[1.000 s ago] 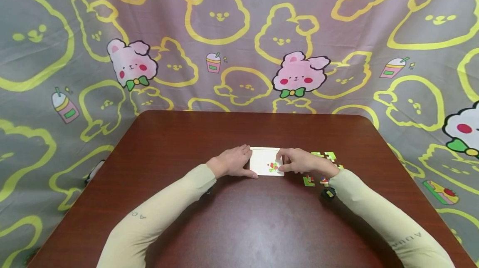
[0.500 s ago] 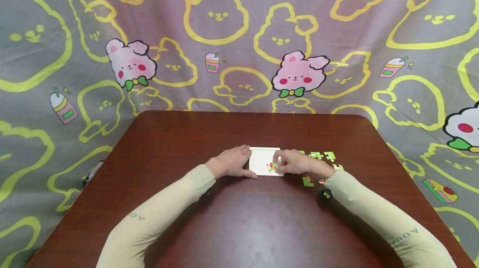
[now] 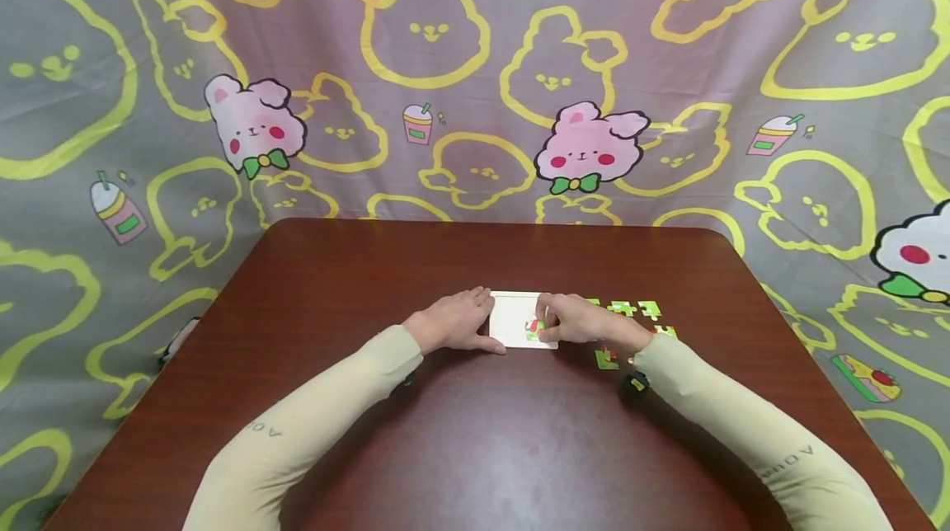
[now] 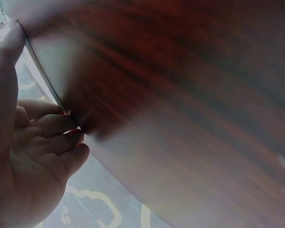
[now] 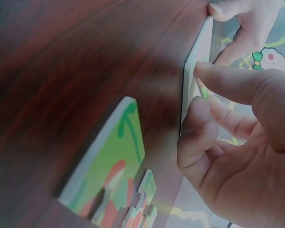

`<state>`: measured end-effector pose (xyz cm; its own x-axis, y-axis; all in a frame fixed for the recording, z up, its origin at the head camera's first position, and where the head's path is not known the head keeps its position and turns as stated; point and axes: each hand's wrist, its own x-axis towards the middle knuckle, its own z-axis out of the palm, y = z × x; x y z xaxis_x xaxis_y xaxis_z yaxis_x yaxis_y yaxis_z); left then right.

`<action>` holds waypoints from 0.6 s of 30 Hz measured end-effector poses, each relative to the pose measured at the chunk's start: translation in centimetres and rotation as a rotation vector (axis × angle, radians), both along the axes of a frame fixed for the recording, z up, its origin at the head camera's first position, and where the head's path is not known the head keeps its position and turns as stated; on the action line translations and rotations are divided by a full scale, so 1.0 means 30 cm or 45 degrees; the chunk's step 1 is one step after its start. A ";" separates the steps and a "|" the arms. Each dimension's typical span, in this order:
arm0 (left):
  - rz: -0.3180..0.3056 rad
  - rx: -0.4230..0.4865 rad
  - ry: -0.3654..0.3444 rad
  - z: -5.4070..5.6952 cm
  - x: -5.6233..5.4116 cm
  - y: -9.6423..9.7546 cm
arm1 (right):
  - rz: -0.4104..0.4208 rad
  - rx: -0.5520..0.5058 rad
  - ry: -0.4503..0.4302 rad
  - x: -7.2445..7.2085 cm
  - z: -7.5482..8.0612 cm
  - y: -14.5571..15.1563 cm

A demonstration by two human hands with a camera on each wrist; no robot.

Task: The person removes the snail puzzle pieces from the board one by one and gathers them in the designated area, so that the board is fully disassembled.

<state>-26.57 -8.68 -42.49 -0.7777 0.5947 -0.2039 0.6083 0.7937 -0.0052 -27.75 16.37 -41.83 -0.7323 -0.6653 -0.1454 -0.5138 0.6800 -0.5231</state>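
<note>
A white puzzle tray [image 3: 512, 312] lies on the brown table. My left hand [image 3: 453, 323] rests along its left side, thumb spread to the near corner and fingers at the edge, as the left wrist view [image 4: 38, 156] also shows. A green and red puzzle piece [image 3: 532, 328] lies in the tray's near right part. Over the right edge, my right hand [image 3: 582, 319] has curled fingers and thumb pinching a small green piece [image 5: 202, 89], mostly hidden by the fingers in both views.
Several loose puzzle pieces [image 3: 622, 308] lie on the table [image 3: 460, 432] right of the tray, partly under the right forearm. A near one [image 5: 116, 156] is large in the right wrist view. A patterned curtain [image 3: 460, 102] hangs behind the table.
My right hand has shifted slightly left over the tray, baring more of the loose pieces beyond the wrist. The left hand keeps its place on the tray's side.
</note>
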 end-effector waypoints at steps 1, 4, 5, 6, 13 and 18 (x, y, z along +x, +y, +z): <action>-0.002 -0.002 0.005 0.001 -0.001 -0.002 | -0.006 -0.003 -0.006 -0.001 0.002 -0.003; -0.011 -0.001 0.017 0.001 -0.004 -0.006 | -0.013 -0.013 -0.004 -0.003 0.007 -0.007; -0.012 0.003 0.017 0.001 -0.004 -0.006 | -0.015 -0.021 -0.010 -0.002 0.009 -0.007; -0.013 0.005 0.019 0.001 -0.004 -0.006 | -0.015 -0.031 -0.017 -0.002 0.010 -0.007; -0.015 -0.004 0.020 0.001 -0.004 -0.004 | -0.027 -0.103 -0.134 -0.002 0.023 0.012; -0.010 -0.004 0.014 0.006 -0.002 -0.001 | -0.017 -0.163 -0.191 -0.001 0.031 0.033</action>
<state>-26.64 -8.70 -42.32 -0.7751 0.6002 -0.1971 0.6145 0.7888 -0.0142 -27.78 17.35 -40.90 -0.7175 -0.6759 -0.1685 -0.4148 0.6089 -0.6761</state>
